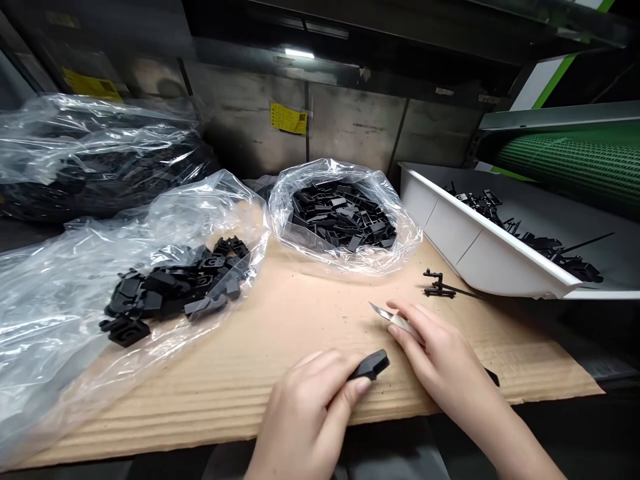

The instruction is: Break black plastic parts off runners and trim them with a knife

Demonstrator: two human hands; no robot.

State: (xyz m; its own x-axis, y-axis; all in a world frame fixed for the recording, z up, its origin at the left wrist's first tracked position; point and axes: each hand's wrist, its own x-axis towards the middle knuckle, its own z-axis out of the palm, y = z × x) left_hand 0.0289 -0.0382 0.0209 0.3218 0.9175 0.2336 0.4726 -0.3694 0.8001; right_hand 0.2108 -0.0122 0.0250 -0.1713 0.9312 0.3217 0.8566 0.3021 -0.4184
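My left hand (313, 407) pinches a small black plastic part (371, 365) between thumb and fingers, low over the cardboard sheet (280, 333). Just to its right, my right hand (440, 353) is closed round a small knife (387, 313); the bare blade points up and left, away from the part. The two hands sit a few centimetres apart near the front edge of the cardboard.
An open plastic bag (345, 220) of black parts stands behind the hands. Another clear bag (165, 287) with a pile of parts lies at left. A white tray (480, 253) of parts with sprues is at right, and a loose sprue piece (440, 285) lies beside it.
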